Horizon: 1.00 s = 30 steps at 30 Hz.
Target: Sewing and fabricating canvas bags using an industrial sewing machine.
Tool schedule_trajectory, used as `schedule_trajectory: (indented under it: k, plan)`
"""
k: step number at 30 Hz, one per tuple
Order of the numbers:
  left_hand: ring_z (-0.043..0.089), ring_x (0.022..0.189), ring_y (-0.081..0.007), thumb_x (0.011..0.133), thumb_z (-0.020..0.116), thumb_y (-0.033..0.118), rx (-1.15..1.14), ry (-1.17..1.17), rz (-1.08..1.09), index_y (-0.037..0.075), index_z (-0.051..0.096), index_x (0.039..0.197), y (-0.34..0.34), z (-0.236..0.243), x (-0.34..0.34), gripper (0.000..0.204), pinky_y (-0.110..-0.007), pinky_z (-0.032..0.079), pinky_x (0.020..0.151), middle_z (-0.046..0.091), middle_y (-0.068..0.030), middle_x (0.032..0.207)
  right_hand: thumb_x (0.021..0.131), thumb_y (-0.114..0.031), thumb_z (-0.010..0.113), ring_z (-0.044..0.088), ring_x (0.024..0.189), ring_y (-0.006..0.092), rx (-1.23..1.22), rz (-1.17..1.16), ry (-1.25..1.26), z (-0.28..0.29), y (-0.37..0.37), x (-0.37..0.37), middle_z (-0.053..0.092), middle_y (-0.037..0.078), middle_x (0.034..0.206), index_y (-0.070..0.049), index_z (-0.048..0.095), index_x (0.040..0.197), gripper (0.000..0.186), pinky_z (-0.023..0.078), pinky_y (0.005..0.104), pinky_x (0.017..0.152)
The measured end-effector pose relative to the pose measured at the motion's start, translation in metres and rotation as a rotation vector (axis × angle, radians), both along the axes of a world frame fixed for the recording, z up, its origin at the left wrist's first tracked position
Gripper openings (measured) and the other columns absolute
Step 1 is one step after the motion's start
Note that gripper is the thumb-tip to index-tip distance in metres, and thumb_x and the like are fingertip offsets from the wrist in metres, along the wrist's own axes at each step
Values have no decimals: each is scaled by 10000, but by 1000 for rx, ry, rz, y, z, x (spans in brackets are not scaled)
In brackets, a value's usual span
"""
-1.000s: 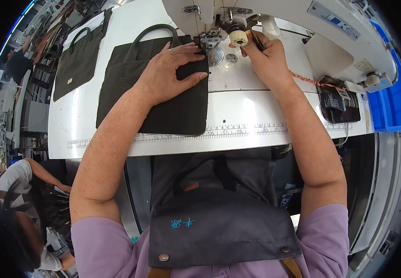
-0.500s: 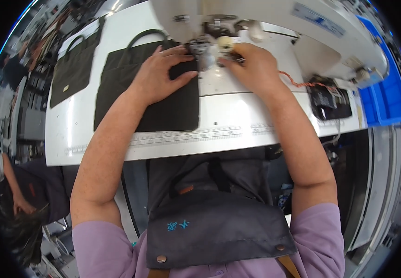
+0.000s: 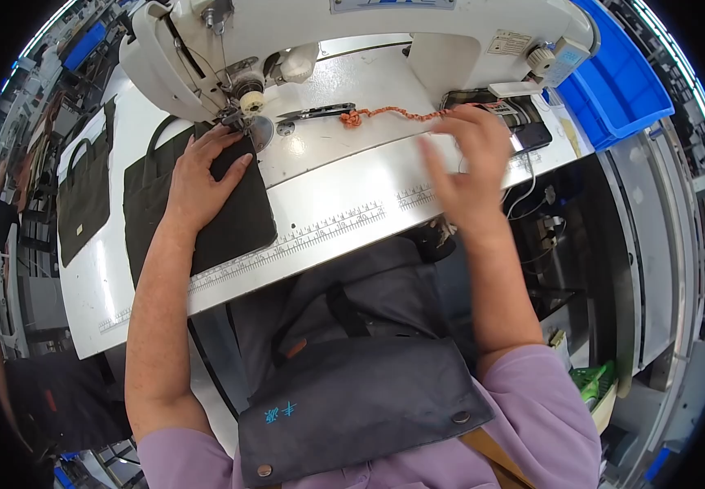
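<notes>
My left hand [image 3: 198, 183] lies flat with its fingers spread on a dark green fabric bag [image 3: 238, 220], holding nothing. The bag's upper right edge is by the needle area of a white sewing machine [image 3: 287, 28], and the fingertips hide part of it. A looped handle [image 3: 157, 138] stands out at its far side. Raised over the right part of the table, my right hand [image 3: 475, 167] is smeared by motion, its fingers apart with nothing in them. Black thread snips [image 3: 316, 112] on a braided orange cord [image 3: 401, 114] rest on the machine bed.
A second dark green bag [image 3: 83, 200] lies at the left of the white table [image 3: 328, 204], which has a ruler strip along its front. A phone [image 3: 530, 137] and cable are at the right. Beyond stands a blue bin [image 3: 613, 98]. A grey apron [image 3: 361, 399] covers my lap.
My right hand has let go of the thread snips, now on the machine bed, and moved right toward the phone. My left hand stays on the bag. The view has swung to the right.
</notes>
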<state>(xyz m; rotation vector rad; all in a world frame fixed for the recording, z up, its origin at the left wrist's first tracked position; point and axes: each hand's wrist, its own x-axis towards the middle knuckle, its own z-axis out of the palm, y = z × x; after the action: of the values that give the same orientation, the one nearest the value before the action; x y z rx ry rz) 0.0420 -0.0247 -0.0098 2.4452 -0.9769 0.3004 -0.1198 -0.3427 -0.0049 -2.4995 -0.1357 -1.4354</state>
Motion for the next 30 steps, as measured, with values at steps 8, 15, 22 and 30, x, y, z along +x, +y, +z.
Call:
schedule_trajectory:
  k: [8,15,22,30]
  plan:
    - [543,1298,-316,912,694,331,63,-45,17,85,693,1210,2,-2,2,386,-493,342,1165,624,-139,1335,848,-325,766,590,1090,318,72,-356,61,-19,-117,-58,616,134,1169,-74,696,1056,333,430,439,936]
    - [537,1302,-315,936,664,340,68,-74,26,81,675,1235,-1,-4,2,396,-483,350,1160,610,-136,1356,951,-391,647,538,1224,358,-13,-676,-47,-17,-143,-61,559,183,1322,-56,671,1146,388,415,481,1011]
    - [481,1361,-278,973,589,352,393,-380,50,98,622,1302,1,15,-27,417,-544,301,1165,568,-111,1404,880,-130,710,643,1017,323,129,178,183,10,-17,-21,664,158,1105,-26,674,1036,192,501,382,860]
    - [453,1379,-337,694,844,504,116,123,-69,55,523,1239,10,18,-81,776,-602,188,1204,408,-94,1547,793,-152,765,653,926,279,-213,545,300,16,77,76,674,91,940,-39,699,936,193,538,400,752]
